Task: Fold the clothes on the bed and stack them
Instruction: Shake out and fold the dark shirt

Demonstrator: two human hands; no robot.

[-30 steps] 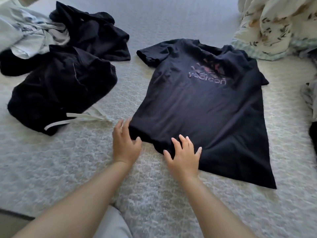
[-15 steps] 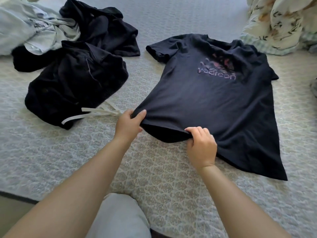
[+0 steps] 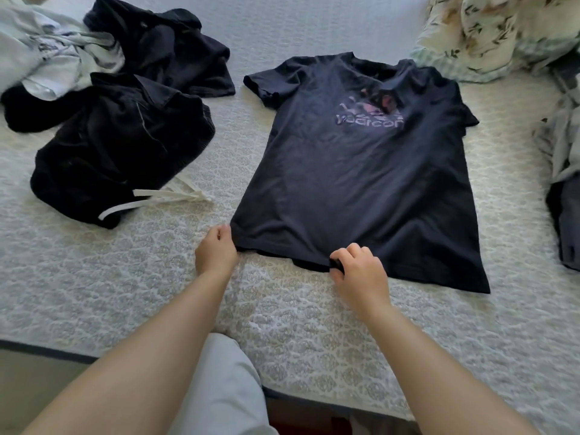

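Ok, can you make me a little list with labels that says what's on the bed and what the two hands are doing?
spread out: dark navy short-sleeved T-shirt with pale lettering, front up
left hand: gripping the shirt's near-left hem corner
right hand: pinching the hem further along
far left: heap of black clothes with white drawstring, pale grey garment behind
far right: floral cream quilt
underneath: patterned grey-white bedspread
folding: not started
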